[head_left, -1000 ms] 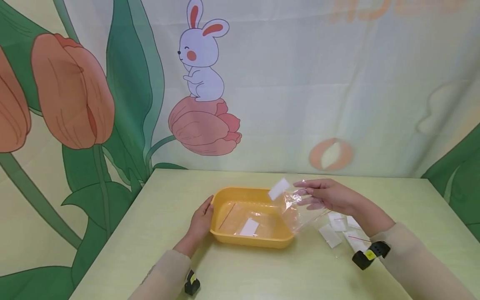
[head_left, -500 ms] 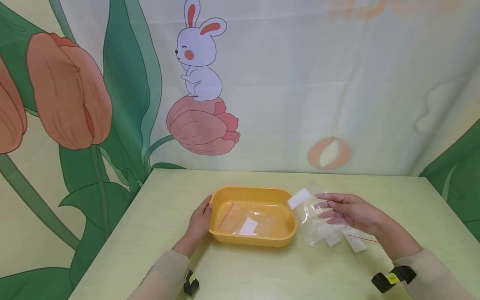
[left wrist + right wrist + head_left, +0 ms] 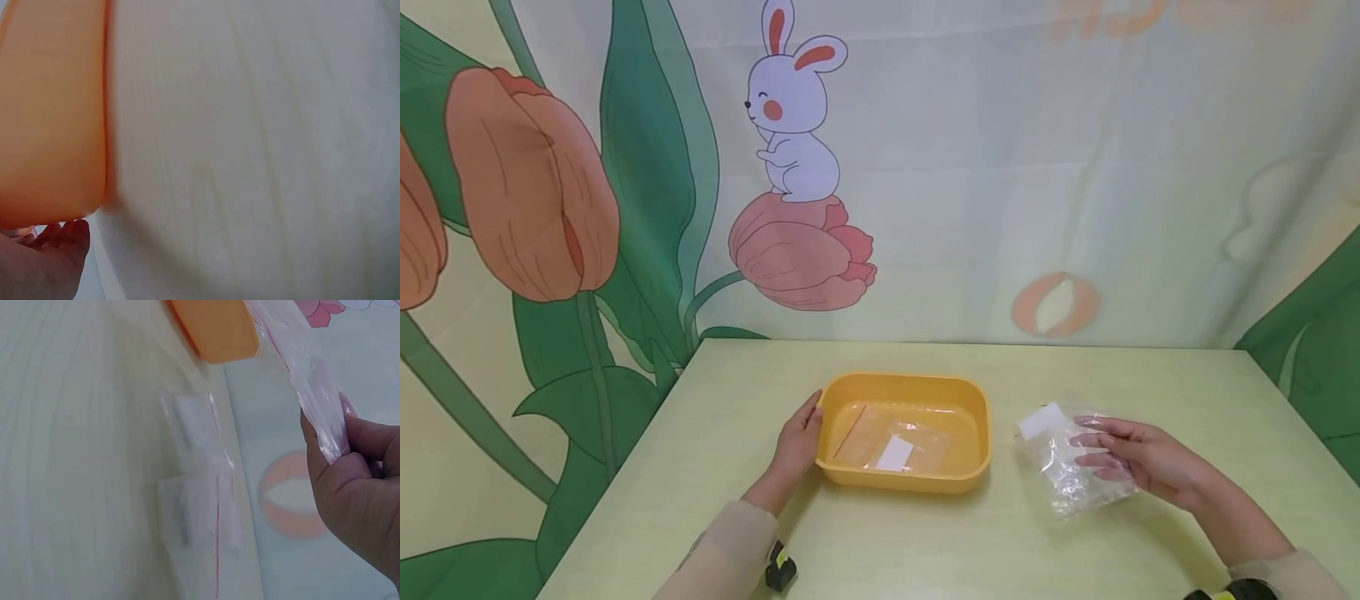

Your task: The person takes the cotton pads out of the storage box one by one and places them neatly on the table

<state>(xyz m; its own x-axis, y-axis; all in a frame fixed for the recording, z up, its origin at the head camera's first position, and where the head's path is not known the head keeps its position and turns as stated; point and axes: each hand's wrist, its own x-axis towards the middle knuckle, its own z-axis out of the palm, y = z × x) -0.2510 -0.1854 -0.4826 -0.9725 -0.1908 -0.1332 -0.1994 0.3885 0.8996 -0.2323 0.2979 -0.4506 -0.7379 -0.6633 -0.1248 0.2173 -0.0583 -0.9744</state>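
Observation:
The yellow plastic basin [image 3: 904,483] stands on the table, a clear zip bag [image 3: 928,446] with a white label lying flat inside. At its left end my left hand [image 3: 797,442] grips the rim; the left wrist view shows that hand's fingers [image 3: 74,240] against the end of the basin. To the right of the basin, my right hand [image 3: 1138,454] pinches a crinkled clear zip bag [image 3: 1067,475] with a white label, over the table. In the right wrist view thumb and fingers close on the bag [image 3: 312,394], whose red zip line shows.
Several more zip bags [image 3: 197,512] with red zip lines and white labels lie on the table, seen in the right wrist view; the hand and held bag cover them in the head view. A printed cloth [image 3: 940,208] hangs behind the pale table [image 3: 880,550].
My right hand has moved right and nearer, carrying the zip bag from the basin's right rim to beyond the basin. The left hand and basin have stayed in place.

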